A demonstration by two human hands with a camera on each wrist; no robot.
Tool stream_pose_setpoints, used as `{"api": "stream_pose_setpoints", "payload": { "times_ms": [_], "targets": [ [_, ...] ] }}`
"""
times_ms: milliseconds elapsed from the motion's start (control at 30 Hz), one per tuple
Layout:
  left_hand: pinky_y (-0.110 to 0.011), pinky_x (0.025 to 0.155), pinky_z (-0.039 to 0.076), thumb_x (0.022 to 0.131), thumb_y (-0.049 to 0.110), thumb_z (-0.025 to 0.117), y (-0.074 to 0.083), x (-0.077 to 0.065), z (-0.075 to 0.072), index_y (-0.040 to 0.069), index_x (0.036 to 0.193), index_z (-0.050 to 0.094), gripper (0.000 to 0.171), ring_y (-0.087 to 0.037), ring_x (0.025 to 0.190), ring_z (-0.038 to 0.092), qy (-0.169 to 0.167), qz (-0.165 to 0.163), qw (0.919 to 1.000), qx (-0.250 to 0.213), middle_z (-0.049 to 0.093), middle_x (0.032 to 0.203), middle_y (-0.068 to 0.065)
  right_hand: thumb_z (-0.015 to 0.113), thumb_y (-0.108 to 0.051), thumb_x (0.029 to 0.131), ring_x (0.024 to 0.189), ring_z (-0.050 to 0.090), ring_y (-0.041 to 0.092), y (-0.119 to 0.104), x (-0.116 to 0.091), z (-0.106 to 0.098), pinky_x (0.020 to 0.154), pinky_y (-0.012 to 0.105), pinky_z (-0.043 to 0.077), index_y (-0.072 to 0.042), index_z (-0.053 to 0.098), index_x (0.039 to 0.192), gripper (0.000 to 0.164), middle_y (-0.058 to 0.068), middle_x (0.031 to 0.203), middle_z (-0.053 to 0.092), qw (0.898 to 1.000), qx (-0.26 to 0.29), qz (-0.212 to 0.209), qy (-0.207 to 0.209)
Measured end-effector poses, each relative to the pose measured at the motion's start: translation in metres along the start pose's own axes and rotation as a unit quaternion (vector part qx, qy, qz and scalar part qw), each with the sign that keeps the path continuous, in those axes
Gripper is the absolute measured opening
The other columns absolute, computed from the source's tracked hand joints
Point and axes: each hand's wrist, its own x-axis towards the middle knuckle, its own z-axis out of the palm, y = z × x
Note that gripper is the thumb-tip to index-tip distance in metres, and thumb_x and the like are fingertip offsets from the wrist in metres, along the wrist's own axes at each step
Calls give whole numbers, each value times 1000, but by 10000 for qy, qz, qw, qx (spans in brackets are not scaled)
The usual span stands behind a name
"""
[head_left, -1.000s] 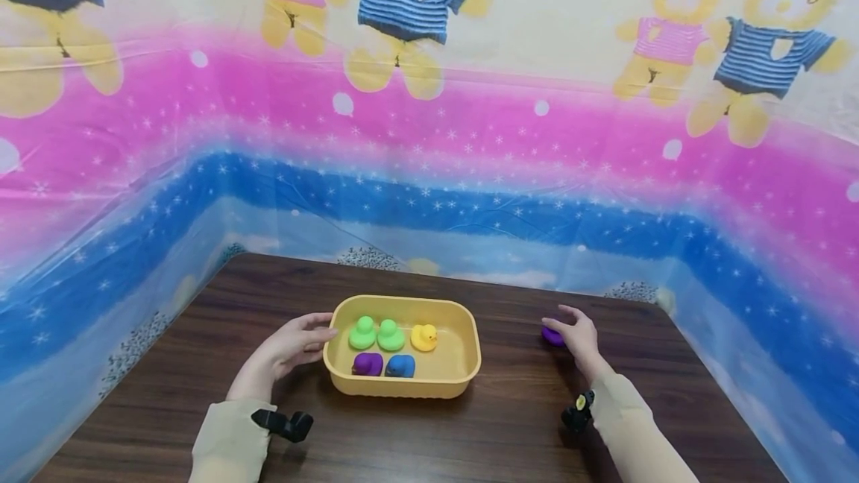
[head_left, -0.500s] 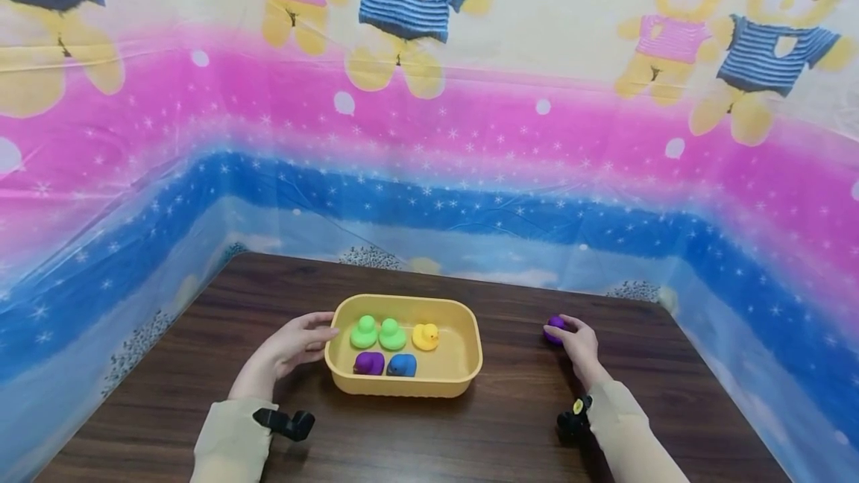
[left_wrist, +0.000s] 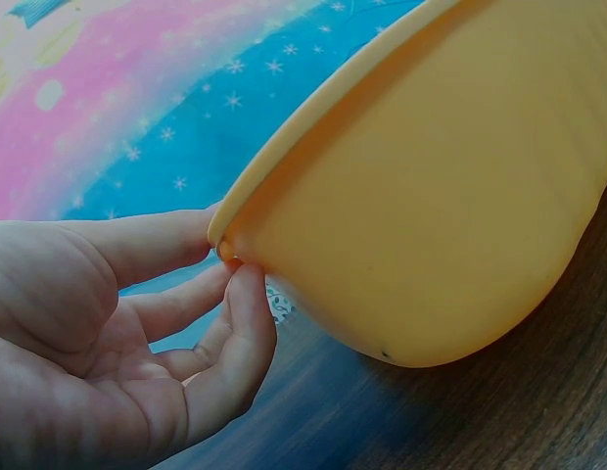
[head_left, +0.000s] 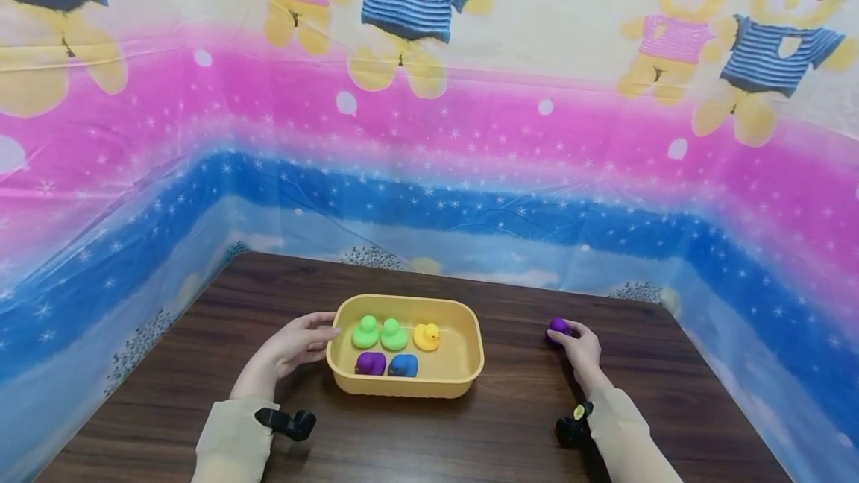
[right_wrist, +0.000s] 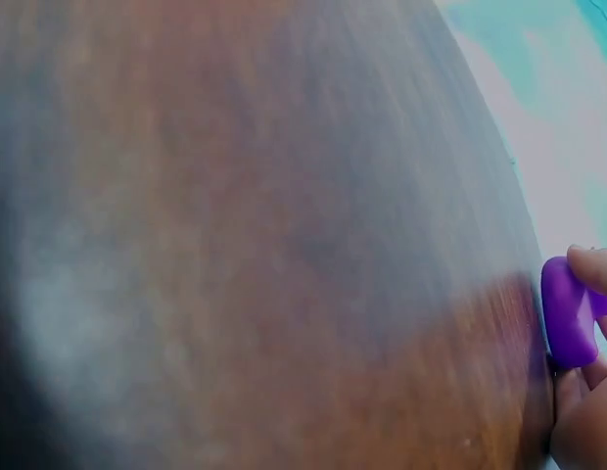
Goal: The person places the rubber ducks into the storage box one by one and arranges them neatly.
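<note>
At the left end of a yellow plastic tub (head_left: 406, 387), my left hand (head_left: 295, 345) pinches the rim; in the left wrist view its thumb and fingers (left_wrist: 247, 323) meet at the tub's edge. Inside the tub sit two green rubber ducks (head_left: 365, 332), a yellow duck (head_left: 426, 337), a purple duck (head_left: 370, 364) and a blue duck (head_left: 403, 366). To the tub's right, my right hand (head_left: 582, 349) holds another purple duck (head_left: 558, 326) between thumb and fingers. That duck shows at the right edge of the right wrist view, partly covered by the hand (right_wrist: 589, 421).
Dark wood-grain table (head_left: 510, 423) lies under everything. A printed curtain (head_left: 429, 140) with bears and snowflakes hangs along its back and sides. Black camera mounts are strapped on both wrists.
My right hand has closed its fingers round the purple duck, whose head now shows above the thumb. The left hand keeps its place at the tub.
</note>
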Motion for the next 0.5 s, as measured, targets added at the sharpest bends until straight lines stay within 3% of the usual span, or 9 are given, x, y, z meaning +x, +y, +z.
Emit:
{"api": "stream_pose_setpoints", "payload": {
  "times_ms": [133,233,367,500],
  "targets": [
    [-34,86,56,99,18,58,0,1,0,-6,148,30,62,-19,102,65,5,9,10000,18,52,135,-29,70,-16,89,131,39,37,0,-3,-1,108,44,34,8,48,136,57,29,145,41,9990,441,36,-74],
    [-35,87,56,99,17,58,0,0,0,-6,148,30,61,-19,103,65,9,13,10000,17,52,135,-30,70,-18,90,120,47,24,-2,-5,-3,101,32,38,6,47,137,58,23,140,45,9958,889,183,-117],
    [-35,88,56,99,17,58,0,1,0,-6,148,30,61,-19,103,65,-9,24,10000,22,52,135,-30,71,-15,90,93,57,-2,-4,-8,-7,86,14,46,5,47,137,58,4,121,53,9842,1716,410,-171],
    [-35,87,56,98,18,59,-1,1,-1,-6,149,30,63,-18,102,65,-33,50,10000,20,52,135,-30,69,-8,90,83,59,-10,-5,-12,-8,82,10,49,5,43,141,58,-2,114,51,9708,2323,543,-254]
  ]
}}
